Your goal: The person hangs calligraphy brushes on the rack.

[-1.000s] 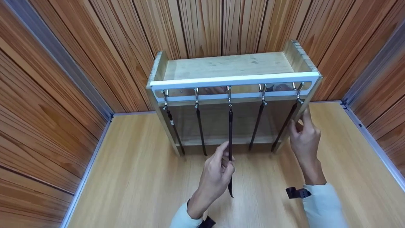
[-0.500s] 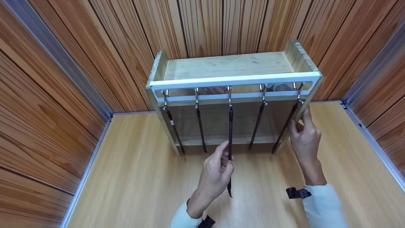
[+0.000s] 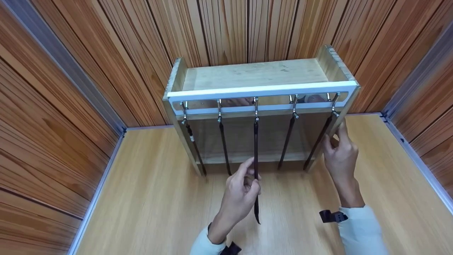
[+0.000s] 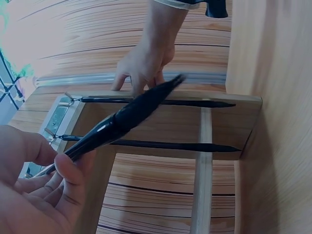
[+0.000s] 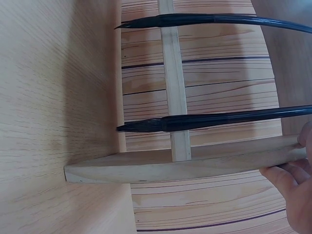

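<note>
In the head view my left hand [image 3: 235, 198] pinches the middle calligraphy brush [image 3: 256, 145] between thumb and fingers, low on its dark handle. The brush hangs from a metal hook [image 3: 256, 108], and its dark bristle tip [image 4: 146, 100] is swung toward the camera in the left wrist view. On the right, my right hand [image 3: 341, 156] grips the side panel [image 5: 214, 165] of the wooden rack [image 3: 251, 74], thumb on one face and fingers on the other. Other dark brushes [image 3: 286, 141] hang from hooks on both sides of the held one, tips down.
A white rail [image 3: 262, 88] runs along the rack's front top and bears the hooks. The rack stands on a wood-grain table [image 3: 148, 198] close to a plank-patterned wall [image 3: 226, 32]. More plank walls [image 3: 42, 106] enclose the left and right.
The middle brush has shifted very slightly left and down with my left hand. The rack and my right hand stay almost where they were.
</note>
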`<state>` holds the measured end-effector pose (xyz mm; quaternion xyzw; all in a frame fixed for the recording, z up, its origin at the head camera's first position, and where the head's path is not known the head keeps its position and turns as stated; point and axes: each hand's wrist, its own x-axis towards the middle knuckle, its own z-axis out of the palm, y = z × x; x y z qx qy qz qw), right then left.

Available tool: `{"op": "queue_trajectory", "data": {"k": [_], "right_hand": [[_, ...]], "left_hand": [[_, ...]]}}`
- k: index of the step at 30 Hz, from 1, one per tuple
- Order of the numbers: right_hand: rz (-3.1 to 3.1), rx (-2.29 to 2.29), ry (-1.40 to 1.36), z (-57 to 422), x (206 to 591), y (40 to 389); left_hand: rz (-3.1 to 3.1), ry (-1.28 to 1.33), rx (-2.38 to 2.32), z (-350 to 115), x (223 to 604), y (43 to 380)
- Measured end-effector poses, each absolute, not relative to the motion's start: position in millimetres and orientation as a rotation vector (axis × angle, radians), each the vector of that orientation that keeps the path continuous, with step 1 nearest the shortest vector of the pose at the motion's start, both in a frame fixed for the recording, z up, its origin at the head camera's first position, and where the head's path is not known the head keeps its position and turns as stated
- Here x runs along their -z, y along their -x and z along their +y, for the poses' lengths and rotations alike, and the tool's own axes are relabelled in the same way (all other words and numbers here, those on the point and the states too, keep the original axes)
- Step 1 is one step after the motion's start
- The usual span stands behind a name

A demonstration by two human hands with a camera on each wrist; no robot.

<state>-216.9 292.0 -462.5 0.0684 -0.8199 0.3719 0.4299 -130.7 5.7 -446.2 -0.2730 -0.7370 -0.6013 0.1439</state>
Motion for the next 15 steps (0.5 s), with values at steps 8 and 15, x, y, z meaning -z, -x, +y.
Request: {"op": "queue_trajectory", "data": {"k": [8, 15], "right_hand": [[-2.063, -0.944, -0.148, 291, 462, 215], [-2.088, -0.956, -0.109, 291, 461, 215]], "left_hand": [[-2.165, 0.763, 1.724, 5, 446, 133], [-2.199, 0.73, 1.644, 6, 452, 141]]}}
